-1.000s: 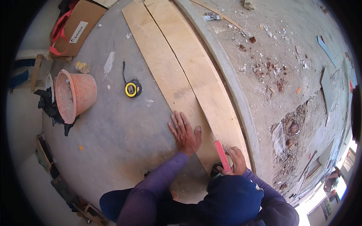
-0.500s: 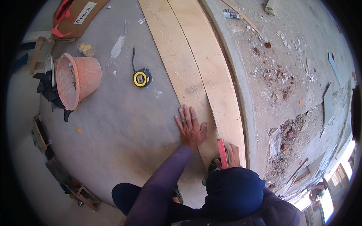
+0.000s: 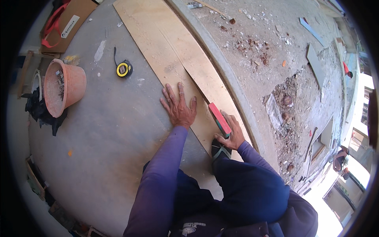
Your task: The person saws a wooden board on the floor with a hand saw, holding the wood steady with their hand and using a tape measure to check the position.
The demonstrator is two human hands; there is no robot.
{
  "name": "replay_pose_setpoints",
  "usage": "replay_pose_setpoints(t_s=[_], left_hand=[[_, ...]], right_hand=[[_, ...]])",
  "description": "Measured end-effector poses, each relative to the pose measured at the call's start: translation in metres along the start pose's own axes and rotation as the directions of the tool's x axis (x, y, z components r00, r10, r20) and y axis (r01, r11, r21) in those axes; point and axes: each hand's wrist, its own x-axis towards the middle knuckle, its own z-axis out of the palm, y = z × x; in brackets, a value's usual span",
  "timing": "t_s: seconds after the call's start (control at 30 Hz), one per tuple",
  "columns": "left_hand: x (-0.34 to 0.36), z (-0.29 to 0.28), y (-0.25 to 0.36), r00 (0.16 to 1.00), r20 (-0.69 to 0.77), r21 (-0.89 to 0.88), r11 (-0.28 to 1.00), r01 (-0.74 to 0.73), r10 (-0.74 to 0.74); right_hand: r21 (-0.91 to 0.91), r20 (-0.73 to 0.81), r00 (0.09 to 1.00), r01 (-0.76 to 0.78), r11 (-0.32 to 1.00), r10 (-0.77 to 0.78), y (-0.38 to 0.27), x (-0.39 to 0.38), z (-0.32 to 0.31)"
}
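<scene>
We note: left hand (image 3: 180, 110) spread on plywood (image 3: 152, 33); right hand (image 3: 235, 135) gripping red-topped tool (image 3: 219, 118). Nine o'clock: bucket (image 3: 75, 85). Ten: tape measure (image 3: 124, 68), beyond it carton (image 3: 81, 8), printed white label (image 3: 70, 26).

Rubble (image 3: 284, 103), rough ground (image 3: 248, 71), a dusty bucket (image 3: 75, 85) and a tape measure (image 3: 124, 68) mark a building site.

Soft light lit the concrete floor (image 3: 110, 130); white glare, probably daylight from outside, washed out the lower right. Fisheye distortion bowed the plywood board (image 3: 152, 37), and black vignetting ringed the view.
</scene>
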Motion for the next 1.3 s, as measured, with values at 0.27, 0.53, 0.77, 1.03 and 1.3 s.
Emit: replay_pose_setpoints(t_s=[0.27,0.53,0.77,1.03,1.3], left_hand=[[-0.003,0.012,-0.014,0.991,-0.131,0.013,1.0,0.004,-0.002],[-0.01,0.025,0.01,0.987,-0.158,-0.004,1.0,-0.011,0.01],[-0.006,0.017,-0.002,0.988,-0.156,0.036,0.999,0.023,-0.017],[-0.009,0.008,0.001,0.985,-0.17,0.006,1.0,0.028,-0.027],[-0.016,-0.003,-0.018,0.996,-0.039,-0.119,0.99,0.073,-0.078]], right_hand=[[0.244,-0.242,0.94,-0.182,0.953,0.241,-0.064,-0.096,-0.043],[0.738,0.631,0.776,-0.602,0.304,0.006,-0.109,-0.202,-0.112],[0.572,0.146,0.75,-0.596,0.563,0.645,-0.033,-0.206,-0.033],[0.118,-0.37,0.921,0.178,0.977,-0.123,-0.062,-0.016,-0.023],[0.261,-0.425,0.886,0.318,0.912,-0.187,-0.04,0.033,0.023]])
